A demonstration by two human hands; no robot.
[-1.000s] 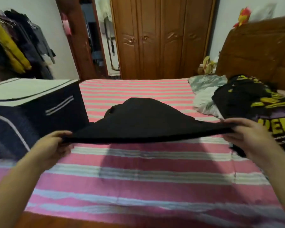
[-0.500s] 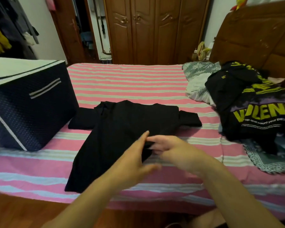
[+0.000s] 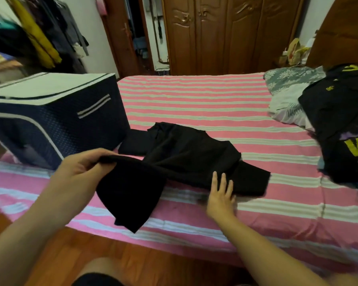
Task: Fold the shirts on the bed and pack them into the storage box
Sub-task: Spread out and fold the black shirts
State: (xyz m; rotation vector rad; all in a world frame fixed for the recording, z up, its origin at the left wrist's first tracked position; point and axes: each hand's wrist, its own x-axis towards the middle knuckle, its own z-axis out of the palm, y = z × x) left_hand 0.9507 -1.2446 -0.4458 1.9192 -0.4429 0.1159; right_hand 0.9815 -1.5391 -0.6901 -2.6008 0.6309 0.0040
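A plain black shirt (image 3: 186,153) lies on the pink striped bed (image 3: 194,100), near its front edge. My left hand (image 3: 79,174) grips the shirt's lower left part and holds it lifted, so that part hangs over the bed's edge. Flat on the shirt's near edge rests my right hand (image 3: 221,195), fingers straight and spread. The navy storage box (image 3: 56,120) with a white top stands on the bed at the left, touching the shirt's left sleeve. A pile of black shirts with yellow print (image 3: 343,124) lies at the right.
A grey floral pillow (image 3: 287,89) lies at the back right by the wooden headboard (image 3: 343,32). Behind the bed stand a wooden wardrobe (image 3: 225,34) and a rack of hanging clothes (image 3: 35,34). Wooden floor (image 3: 74,250) and my knee show below.
The shirt, held spread in the air a second ago, was laid flat on the bed. Now my left hand has lifted its lower left part while my right hand presses the near edge.
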